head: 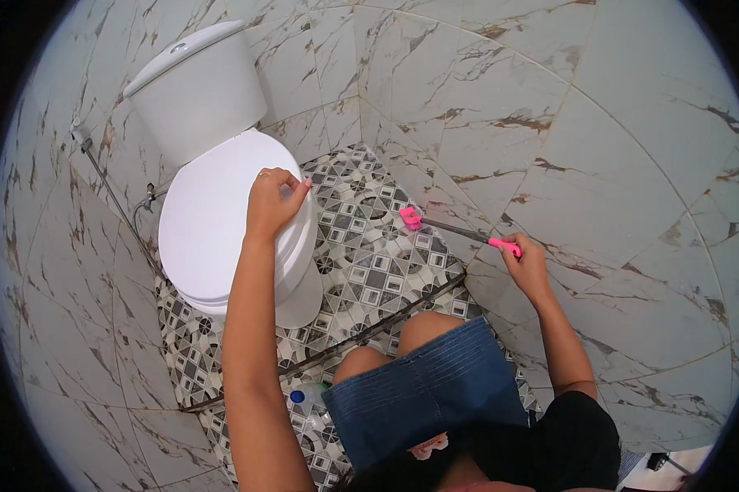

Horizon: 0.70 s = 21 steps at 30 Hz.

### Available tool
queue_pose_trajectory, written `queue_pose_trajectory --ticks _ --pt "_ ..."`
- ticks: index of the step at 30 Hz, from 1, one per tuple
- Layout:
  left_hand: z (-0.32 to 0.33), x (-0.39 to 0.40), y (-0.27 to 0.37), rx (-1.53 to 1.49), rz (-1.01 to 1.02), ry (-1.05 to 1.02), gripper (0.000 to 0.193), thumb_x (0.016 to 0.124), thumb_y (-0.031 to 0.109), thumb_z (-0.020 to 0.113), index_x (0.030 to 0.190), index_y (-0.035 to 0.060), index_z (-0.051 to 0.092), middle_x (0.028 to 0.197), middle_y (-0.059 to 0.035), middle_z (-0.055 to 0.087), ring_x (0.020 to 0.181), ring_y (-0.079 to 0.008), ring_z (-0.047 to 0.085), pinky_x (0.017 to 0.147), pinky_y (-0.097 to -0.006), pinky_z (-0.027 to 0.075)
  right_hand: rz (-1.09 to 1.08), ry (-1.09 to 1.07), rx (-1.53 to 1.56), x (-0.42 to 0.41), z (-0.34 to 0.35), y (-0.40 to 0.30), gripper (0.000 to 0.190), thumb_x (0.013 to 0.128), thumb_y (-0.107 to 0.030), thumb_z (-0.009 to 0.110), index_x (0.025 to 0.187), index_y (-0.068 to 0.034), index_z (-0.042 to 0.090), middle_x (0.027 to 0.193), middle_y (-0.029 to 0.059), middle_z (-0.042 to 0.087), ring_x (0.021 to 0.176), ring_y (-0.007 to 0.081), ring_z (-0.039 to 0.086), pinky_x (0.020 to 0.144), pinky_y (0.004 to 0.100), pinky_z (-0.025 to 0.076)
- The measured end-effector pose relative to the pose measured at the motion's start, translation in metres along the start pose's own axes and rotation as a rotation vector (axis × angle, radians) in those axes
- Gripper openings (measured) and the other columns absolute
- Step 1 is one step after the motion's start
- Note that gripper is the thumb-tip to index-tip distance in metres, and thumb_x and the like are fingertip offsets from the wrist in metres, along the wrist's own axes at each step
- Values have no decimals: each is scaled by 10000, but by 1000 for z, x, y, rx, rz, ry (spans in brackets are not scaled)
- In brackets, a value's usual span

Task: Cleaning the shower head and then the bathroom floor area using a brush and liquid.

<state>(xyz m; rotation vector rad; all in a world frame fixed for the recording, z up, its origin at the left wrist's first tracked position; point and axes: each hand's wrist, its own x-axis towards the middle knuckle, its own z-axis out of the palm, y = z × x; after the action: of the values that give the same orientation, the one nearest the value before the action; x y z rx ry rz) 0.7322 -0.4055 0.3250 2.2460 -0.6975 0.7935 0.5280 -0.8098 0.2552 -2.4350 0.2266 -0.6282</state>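
Note:
My right hand grips the pink handle of a long brush, near the right tiled wall. Its dark shaft slants left to a pink head, above or on the patterned floor; I cannot tell if they touch. Over the right edge of the white toilet lid is my left hand, fingers curled and thumb tip close to the fingertips. Whether it pinches the lid's edge or only hovers there is unclear. The lid is down, hiding the bowl's inside.
Behind the lid stands the white cistern. A hose hangs along the left wall, close to a small valve. A dark-edged floor ledge crosses before my knees. A clear bottle with a blue cap is beside my left arm.

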Motion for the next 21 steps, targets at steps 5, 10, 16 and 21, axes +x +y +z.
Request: queue_pose_trajectory --ticks 5,10,16,21 --pt "-3 -1 -3 28 -2 -40 256 734 233 702 664 3 614 692 -131 613 715 -280 563 669 -364 437 -70 56 0 -1 -7 -26 177 813 -168 650 857 0 613 624 118 583 493 164 512 482 299 394" --pt "-1 -1 -4 40 17 -27 252 737 231 698 663 5 615 690 -124 618 718 -278 565 672 -365 438 -133 103 24 0 1 -39 182 825 -165 647 806 -1 568 638 142 591 510 237 551 487 326 409" --pt "-1 0 -3 44 -19 -51 252 736 231 700 659 5 619 690 -120 628 720 -275 567 674 -363 441 -130 23 -75 -2 24 -37 203 850 -192 608 825 -13 513 658 192 594 630 385 595 532 436 441" --pt "0 -2 -6 18 21 7 314 723 272 710 618 -8 613 650 -140 601 687 -295 533 640 -380 432 -44 -128 -250 -8 6 -46 217 858 -226 587 860 -22 514 704 200 617 660 397 597 569 479 448"
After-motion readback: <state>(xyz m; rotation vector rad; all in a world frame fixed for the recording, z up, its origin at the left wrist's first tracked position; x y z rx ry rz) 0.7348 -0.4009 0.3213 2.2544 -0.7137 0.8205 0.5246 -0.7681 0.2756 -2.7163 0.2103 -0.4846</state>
